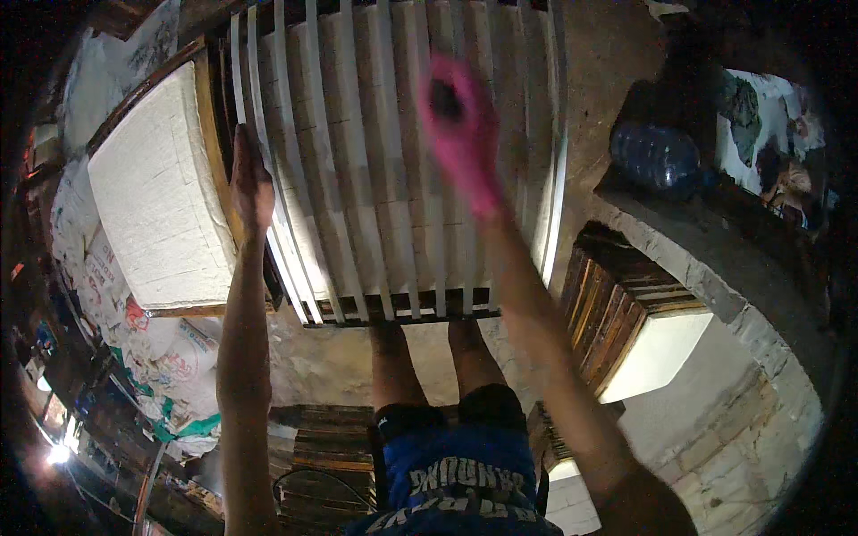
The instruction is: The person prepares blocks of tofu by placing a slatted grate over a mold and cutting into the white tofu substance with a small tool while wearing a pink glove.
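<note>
A long frame of pale, narrow slats (387,161) lies in front of me over a greyish, blocky surface. My left hand (254,189) is bare and rests along the frame's left edge, its fingers stretched forward. Over the right-hand slats is my right hand (468,134), in a pink glove and smeared by motion. Its fingers are curled round a small dark object (445,100), whose kind I cannot make out.
Left of the frame lies a white slab (161,201) in a wooden surround, with printed sacks (183,348) below it. To the right are stacked wooden trays (617,313), a stone-edged ledge (715,268) and a large clear plastic bottle (657,159).
</note>
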`<move>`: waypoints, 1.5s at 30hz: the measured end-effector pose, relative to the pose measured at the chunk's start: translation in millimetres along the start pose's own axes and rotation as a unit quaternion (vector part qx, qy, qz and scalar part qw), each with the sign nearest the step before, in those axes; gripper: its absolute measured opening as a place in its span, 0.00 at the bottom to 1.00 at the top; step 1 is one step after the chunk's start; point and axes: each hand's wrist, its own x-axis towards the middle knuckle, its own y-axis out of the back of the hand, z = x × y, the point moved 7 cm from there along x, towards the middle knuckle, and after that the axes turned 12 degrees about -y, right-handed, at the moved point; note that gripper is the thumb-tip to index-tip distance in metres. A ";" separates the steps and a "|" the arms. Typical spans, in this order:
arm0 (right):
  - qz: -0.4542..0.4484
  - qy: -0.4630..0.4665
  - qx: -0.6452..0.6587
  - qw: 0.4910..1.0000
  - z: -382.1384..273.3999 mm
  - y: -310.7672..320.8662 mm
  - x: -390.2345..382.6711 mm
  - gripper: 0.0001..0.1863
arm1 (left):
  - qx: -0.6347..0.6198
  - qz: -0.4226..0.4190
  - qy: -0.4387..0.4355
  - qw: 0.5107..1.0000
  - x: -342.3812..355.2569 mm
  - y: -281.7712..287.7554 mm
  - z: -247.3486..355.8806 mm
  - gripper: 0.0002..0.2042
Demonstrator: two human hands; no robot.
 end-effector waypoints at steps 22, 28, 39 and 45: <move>-0.116 -0.185 -0.159 0.963 20.6 149.7 -216.9 0.12 | 0.046 -0.010 0.014 0.999 -2.7 -1.4 -9.5 0.22; -0.047 -0.181 -0.033 0.982 3.7 170.0 -91.2 0.11 | 0.124 -0.032 -0.036 0.991 -1.9 -2.2 -1.9 0.22; -0.027 -0.094 -0.076 0.992 55.3 150.9 -150.9 0.17 | 0.011 -0.007 -0.089 0.996 -13.0 -6.2 -27.8 0.22; -0.137 -0.360 -0.003 0.923 37.5 226.9 -179.4 0.12 | 0.080 -0.022 -0.097 0.992 -18.8 -0.7 -26.5 0.21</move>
